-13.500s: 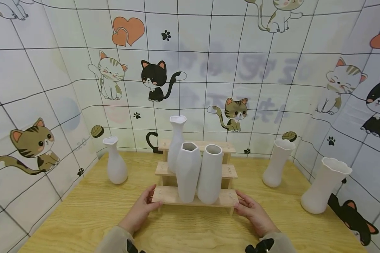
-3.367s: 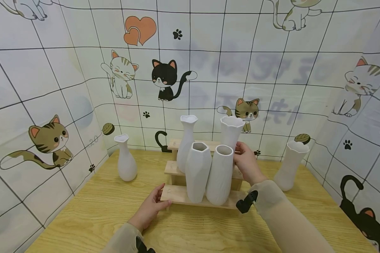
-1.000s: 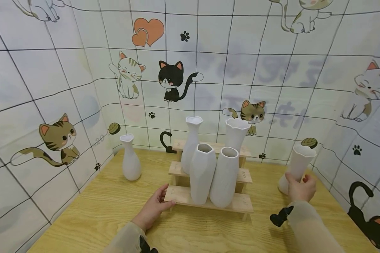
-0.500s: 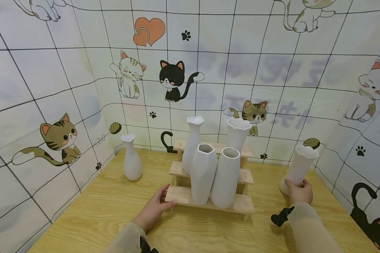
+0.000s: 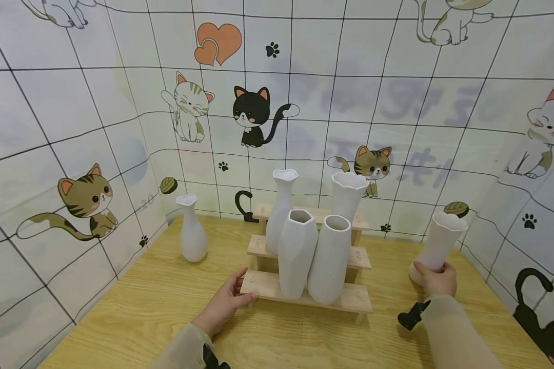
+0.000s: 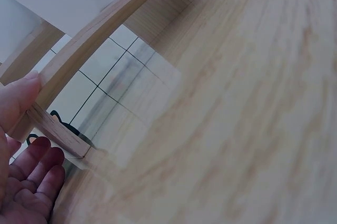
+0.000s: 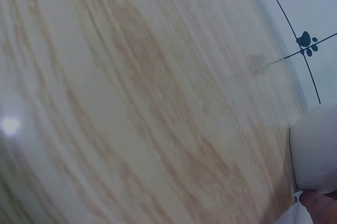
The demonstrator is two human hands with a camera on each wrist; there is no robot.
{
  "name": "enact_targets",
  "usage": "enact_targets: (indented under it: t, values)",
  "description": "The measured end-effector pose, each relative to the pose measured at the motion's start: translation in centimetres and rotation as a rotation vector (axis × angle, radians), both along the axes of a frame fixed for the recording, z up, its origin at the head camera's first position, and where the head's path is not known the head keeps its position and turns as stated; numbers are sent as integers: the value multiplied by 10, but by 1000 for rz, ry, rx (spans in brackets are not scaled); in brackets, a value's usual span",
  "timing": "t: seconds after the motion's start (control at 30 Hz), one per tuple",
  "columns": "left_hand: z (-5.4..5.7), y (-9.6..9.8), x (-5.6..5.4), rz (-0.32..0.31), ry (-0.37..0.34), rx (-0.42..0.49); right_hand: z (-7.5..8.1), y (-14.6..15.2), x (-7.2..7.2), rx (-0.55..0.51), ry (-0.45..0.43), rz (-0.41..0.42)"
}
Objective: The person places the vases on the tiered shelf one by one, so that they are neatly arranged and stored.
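Observation:
My left hand (image 5: 220, 307) holds the left end of the lowest step of a three-tier wooden stand (image 5: 265, 283). In the left wrist view the thumb (image 6: 20, 97) lies on the board's edge, and the fingers (image 6: 45, 174) bend beside its leg. On the right, my right hand (image 5: 437, 282) grips the lower body of a white wavy-rimmed vase (image 5: 443, 238), which leans slightly right. The right wrist view shows only the vase's rounded base and a fingertip (image 7: 318, 208). The stand bears a faceted vase (image 5: 297, 256), a cylindrical vase (image 5: 330, 261), a slim-necked vase (image 5: 279, 215) and another wavy-rimmed vase (image 5: 347, 197).
A second slim-necked white vase (image 5: 193, 238) stands on the wooden table (image 5: 157, 307) left of the stand. Walls covered with cat-print cloth (image 5: 304, 102) enclose the back and sides.
Since the oldest frame, a wavy-rimmed vase has gone from the far right onto the stand's back. My right hand then moved to the remaining one, lately sliding lower on it. My left hand stays.

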State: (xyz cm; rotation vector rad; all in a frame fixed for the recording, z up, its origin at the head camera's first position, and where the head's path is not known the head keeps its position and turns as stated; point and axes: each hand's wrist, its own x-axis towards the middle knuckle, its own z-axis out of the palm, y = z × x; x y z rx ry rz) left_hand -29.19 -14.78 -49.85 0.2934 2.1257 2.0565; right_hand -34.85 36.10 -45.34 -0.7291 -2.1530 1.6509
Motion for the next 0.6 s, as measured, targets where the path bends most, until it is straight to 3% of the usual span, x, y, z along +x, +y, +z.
enact_targets:
  t: [0.43, 0.6]
  values:
    - [1, 1, -1, 0, -9, 6, -6, 6, 2, 9, -16, -11]
    - [2, 1, 1, 9, -3, 2, 5, 4, 6, 18, -19, 26]
